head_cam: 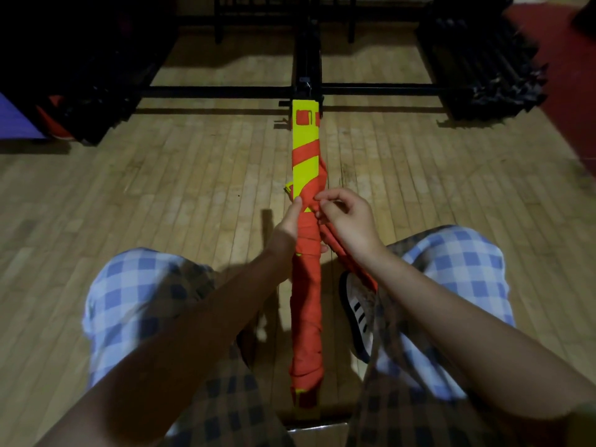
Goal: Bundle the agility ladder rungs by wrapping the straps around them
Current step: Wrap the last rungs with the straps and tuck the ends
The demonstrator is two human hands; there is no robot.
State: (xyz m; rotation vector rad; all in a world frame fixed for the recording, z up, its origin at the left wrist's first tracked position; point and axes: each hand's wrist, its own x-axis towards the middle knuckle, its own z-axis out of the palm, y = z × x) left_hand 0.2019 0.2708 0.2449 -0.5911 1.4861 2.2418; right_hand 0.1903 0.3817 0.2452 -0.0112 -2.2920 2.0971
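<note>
A stack of yellow ladder rungs [305,140] lies lengthwise on the wooden floor between my knees, pointing away from me. Orange strap [306,304] covers its near half in tight turns and crosses the far half in loose diagonal bands. My left hand [288,221] holds the bundle's left side at the edge of the wound part, thumb up along it. My right hand [346,221] pinches the strap on the bundle's right side, and a loose length of strap [345,256] trails from under it toward my right foot.
My legs in blue checked shorts frame the bundle, with a white striped shoe [358,314] just right of it. A black metal frame [308,88] crosses the floor at the bundle's far end. Dark stacked gear [483,66] sits at the far right, more at the far left.
</note>
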